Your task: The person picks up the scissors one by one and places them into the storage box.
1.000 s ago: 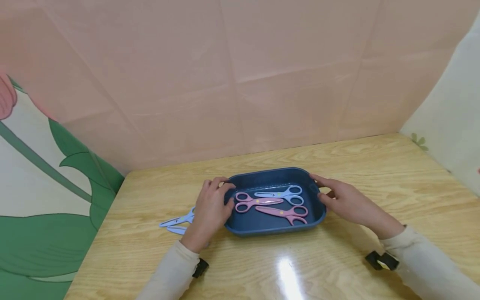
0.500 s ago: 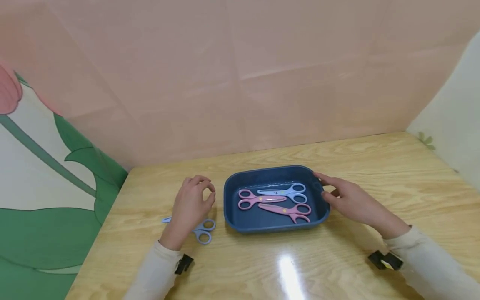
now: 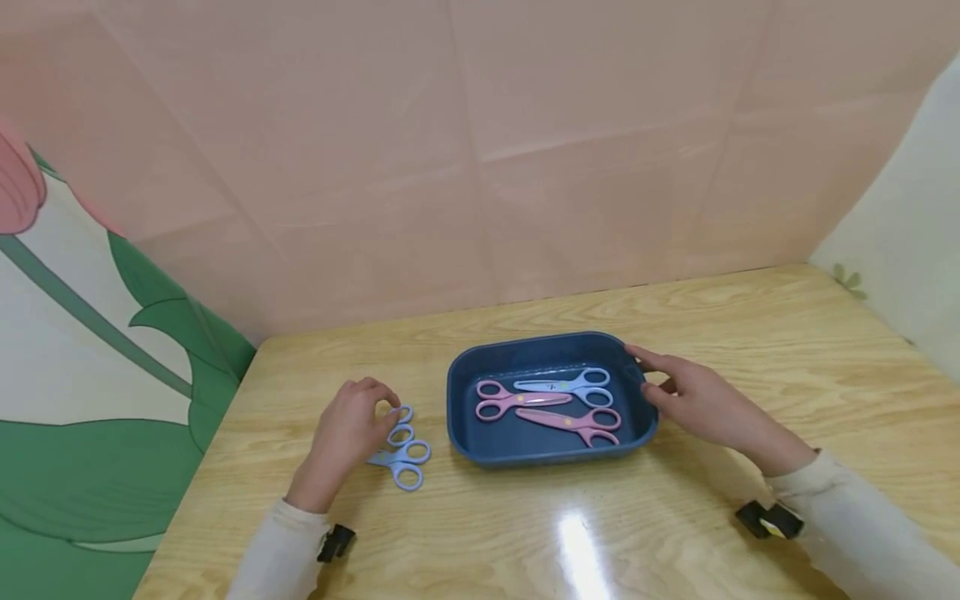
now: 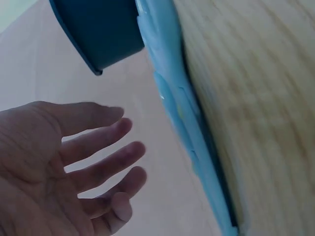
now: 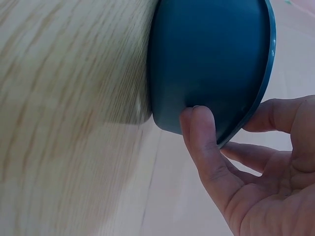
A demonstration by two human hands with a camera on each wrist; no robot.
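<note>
My left hand hovers over two pairs of blue scissors on the table, left of a dark blue tray. In the left wrist view, its loosely bent fingers hold nothing and stay apart from the blue scissors. Their blades are mostly hidden by the hand in the head view. My right hand grips the tray's right end; the right wrist view shows fingertips against the outer wall and others over the rim. In the tray lie pink scissors, more pink scissors and blue scissors.
The tray rests on a wood-grain table. A pink sheet rises behind the table's back edge. On the left is a plant-patterned cloth, and a pale sheet borders the right side.
My left hand has left the tray's left rim and moved left, over the blue scissors on the table. The right hand and the scissors in the tray keep their places.
</note>
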